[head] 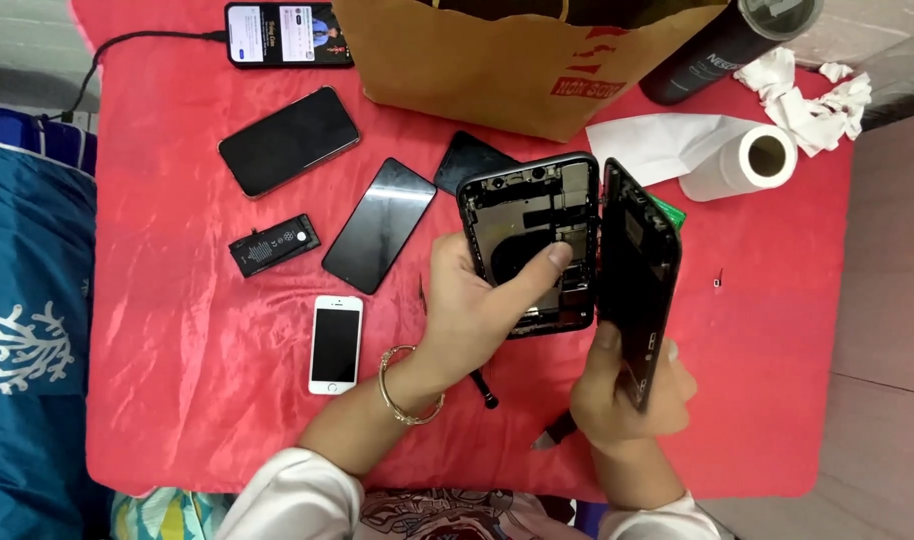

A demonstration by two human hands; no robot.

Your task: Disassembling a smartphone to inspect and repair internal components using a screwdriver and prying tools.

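Note:
My left hand grips an opened black phone body, thumb pressed on its exposed inside. My right hand holds the phone's black screen panel, swung open on edge to the right of the body. Both are lifted over a red cloth. A thin black tool lies under my left wrist, and a small dark tool tip pokes out below my right hand.
On the cloth lie a black battery, a small white phone, two dark phones, a lit charging phone, a brown paper bag, a paper roll, crumpled tissue, a black bottle.

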